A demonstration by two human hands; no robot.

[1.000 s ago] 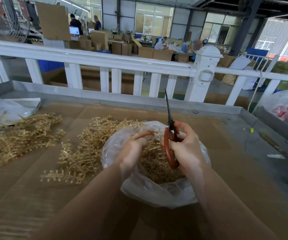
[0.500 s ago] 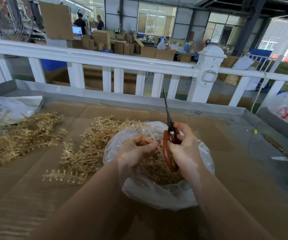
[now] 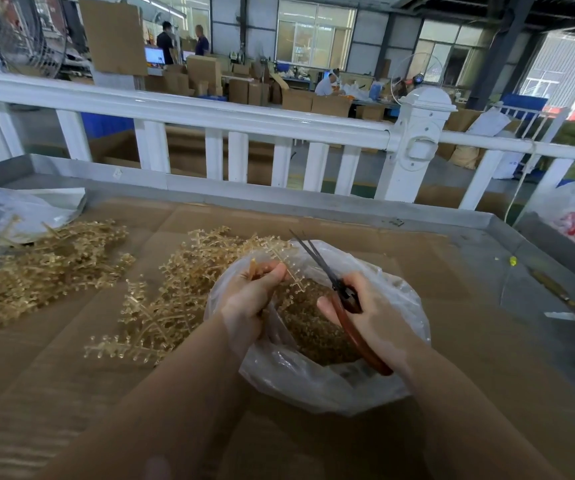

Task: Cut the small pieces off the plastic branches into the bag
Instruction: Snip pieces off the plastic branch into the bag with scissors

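Railing (image 3: 279, 128): white, glossy, a rounded top rail on square balusters with one capped post, running along the far edge of the work surface.
Cardboard (image 3: 435, 299): flat brown corrugated sheets with visible fold seams, covering the table.
Metal edge (image 3: 507, 225): dull grey raised rim around the cardboard at the far and right sides.
Bag (image 3: 313, 379): clear, thin, crinkled plastic, mouth rolled open, standing on the cardboard in front of the person between both forearms.
Cut pieces (image 3: 313, 323): a granular heap of tiny amber bits filling the bottom of the bag.
Uncut branches (image 3: 175, 299): translucent golden plastic sprues, thin stems lined with small knobbed parts, piled just left of the bag and touching its wall; a second heap (image 3: 44, 268) lies farther left.
Right hand (image 3: 372, 317): fingers curled around the scissors' handles, above the bag's right side.
Left hand (image 3: 255, 296): fingers and thumb pinched together on a branch, above the bag's left rim.
Scissors (image 3: 341, 294): orange-brown smooth handles, long narrow dark blades slightly parted, tips pointing up and left.
Held branch (image 3: 288, 266): a slender stem with short side pegs, over the bag's mouth, close to the blades.
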